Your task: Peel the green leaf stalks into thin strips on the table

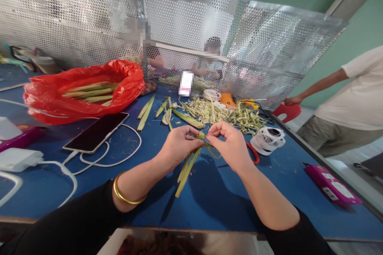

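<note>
My left hand [182, 145] pinches a green leaf strip [188, 171] whose long ends hang down toward the table's front. Thumb and forefinger of my right hand [229, 143] are closed at the upper end of the same piece, close to the left fingertips. A thin strand curls below the right fingers; whether it is part of the leaf I cannot tell. Red scissor handles [253, 153] lie partly hidden behind my right hand. Beyond both hands are loose leaf pieces [188, 118] and a heap of small folded pale-green pieces [245, 117].
A red plastic bag [44, 103] holds long leaves. A phone [97, 132] with a white cable lies left; another phone [186, 83] stands at the back. A white roll [268, 140] and purple packet [332, 186] lie right. Behind the perforated screen sit people; another person stands right by a red stool.
</note>
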The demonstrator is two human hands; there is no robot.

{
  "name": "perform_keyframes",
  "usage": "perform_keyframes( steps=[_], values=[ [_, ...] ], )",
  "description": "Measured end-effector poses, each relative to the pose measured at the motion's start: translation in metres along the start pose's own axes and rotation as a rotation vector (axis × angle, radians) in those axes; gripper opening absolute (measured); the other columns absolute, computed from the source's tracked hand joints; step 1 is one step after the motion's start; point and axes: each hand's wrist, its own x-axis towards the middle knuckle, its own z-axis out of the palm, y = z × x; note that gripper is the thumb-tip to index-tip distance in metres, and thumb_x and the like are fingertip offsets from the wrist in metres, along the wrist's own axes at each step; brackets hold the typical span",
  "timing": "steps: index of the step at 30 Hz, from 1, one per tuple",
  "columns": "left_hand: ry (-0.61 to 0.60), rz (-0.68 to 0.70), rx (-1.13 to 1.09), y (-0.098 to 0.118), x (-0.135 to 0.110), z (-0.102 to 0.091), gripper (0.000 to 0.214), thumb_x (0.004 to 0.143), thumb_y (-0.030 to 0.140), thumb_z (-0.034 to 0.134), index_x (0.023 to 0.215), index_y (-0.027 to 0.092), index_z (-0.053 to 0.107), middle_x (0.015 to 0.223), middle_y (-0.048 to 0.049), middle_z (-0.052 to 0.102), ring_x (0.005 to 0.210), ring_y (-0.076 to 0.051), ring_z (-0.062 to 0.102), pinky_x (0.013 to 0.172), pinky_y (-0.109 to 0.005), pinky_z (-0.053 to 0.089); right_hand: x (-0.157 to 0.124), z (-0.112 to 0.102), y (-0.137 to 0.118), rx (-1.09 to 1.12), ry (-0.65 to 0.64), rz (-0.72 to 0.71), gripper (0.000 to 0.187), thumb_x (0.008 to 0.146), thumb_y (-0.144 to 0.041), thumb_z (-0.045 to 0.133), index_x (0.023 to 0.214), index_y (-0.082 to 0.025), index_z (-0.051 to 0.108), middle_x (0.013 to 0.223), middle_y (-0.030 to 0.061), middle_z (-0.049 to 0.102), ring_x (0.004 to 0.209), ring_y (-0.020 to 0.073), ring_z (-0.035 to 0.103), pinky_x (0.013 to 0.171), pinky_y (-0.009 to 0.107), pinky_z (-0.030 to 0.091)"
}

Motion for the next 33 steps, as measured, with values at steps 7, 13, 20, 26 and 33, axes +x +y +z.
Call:
perform_keyframes(
  steps=[7,13,20,26,33],
  values=[
    [-0.047,0.091,0.049,-0.011,0.004,-0.001,0.016,0.064,0.019,0.068,0.074,0.017,0.056,0.049,0.0071,0.059,0.043,-0.008,0.051,0.045,-0.017,0.038,-0.002,0.005,-0.002,-0.019,-0.008,-0.007,0.006,0.069,-0.015,0.060,0.074,-0.018,0.057,0.066,-0.0009,0.060,0.064,0.0143,0.057,0.063,0.026,0.045],
    [-0.055,0.076,0.060,-0.008,0.004,0.000,0.015,0.063,0.016,0.068,0.072,0.016,0.056,0.047,0.0074,0.058,0.041,-0.006,0.048,0.044,-0.017,0.034,0.000,0.005,0.002,0.044,-0.019,0.003,0.009,0.070,-0.017,0.064,0.076,-0.018,0.058,0.068,-0.0006,0.061,0.064,0.0145,0.057,0.063,0.026,0.045],
    [-0.098,0.021,0.060,-0.002,0.004,0.001,0.011,0.061,0.010,0.066,0.065,0.015,0.058,0.042,0.0094,0.052,0.038,-0.004,0.041,0.042,-0.016,0.031,0.003,0.006,0.006,0.060,-0.108,-0.015,0.008,0.070,-0.017,0.063,0.078,-0.018,0.064,0.067,-0.0003,0.061,0.064,0.0143,0.055,0.063,0.027,0.044],
    [-0.107,-0.037,0.079,0.002,0.002,0.001,0.011,0.059,0.008,0.064,0.066,0.015,0.059,0.042,0.0102,0.051,0.038,-0.003,0.039,0.041,-0.016,0.029,0.000,0.006,0.002,-0.046,-0.141,-0.099,0.006,0.072,-0.015,0.057,0.075,-0.019,0.059,0.070,-0.0007,0.057,0.065,0.0137,0.053,0.063,0.025,0.043],
    [-0.134,-0.052,0.020,-0.003,0.005,-0.001,0.012,0.060,0.016,0.067,0.069,0.016,0.059,0.046,0.0081,0.054,0.043,-0.005,0.044,0.042,-0.017,0.031,0.001,0.008,0.006,-0.109,-0.101,-0.214,0.011,0.072,-0.009,0.052,0.074,-0.020,0.053,0.072,-0.0013,0.054,0.068,0.0132,0.052,0.066,0.024,0.041]
  ],
)
